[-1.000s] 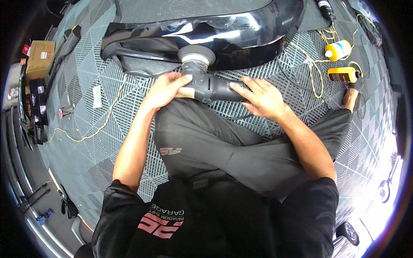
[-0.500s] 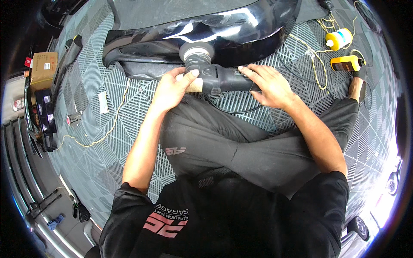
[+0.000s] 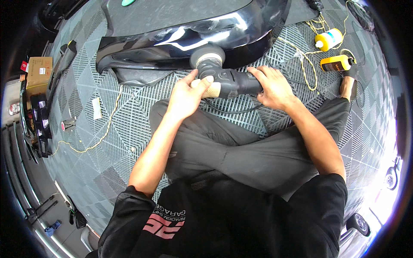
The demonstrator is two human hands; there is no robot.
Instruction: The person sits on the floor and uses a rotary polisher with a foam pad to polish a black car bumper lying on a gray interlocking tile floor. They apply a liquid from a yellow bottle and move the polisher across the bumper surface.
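A black polishing machine [image 3: 223, 81] lies crosswise before me, its round pad [image 3: 208, 56] against the lower face of a glossy black car bumper [image 3: 172, 49]. My left hand [image 3: 185, 95] is wrapped round the tan-covered grip by the machine's head, thumb on top. Round the rear of the body, my right hand [image 3: 274, 89] is closed, with its thumb underneath. The bumper rests on a dark mat and shows bright reflections. The pad's working face is hidden against it.
Two yellow bottles [image 3: 329, 40] lie on the grey grid floor [image 3: 116, 129] at the right, beside a yellow cord [image 3: 313, 73]. Another cord runs over the floor at the left near a white packet [image 3: 97, 108]. A cardboard box [image 3: 39, 75] stands at the far left.
The polisher and both hands have moved to the right along the bumper, with the pad staying against it. The view has shifted slightly; a green round thing now shows at the top.
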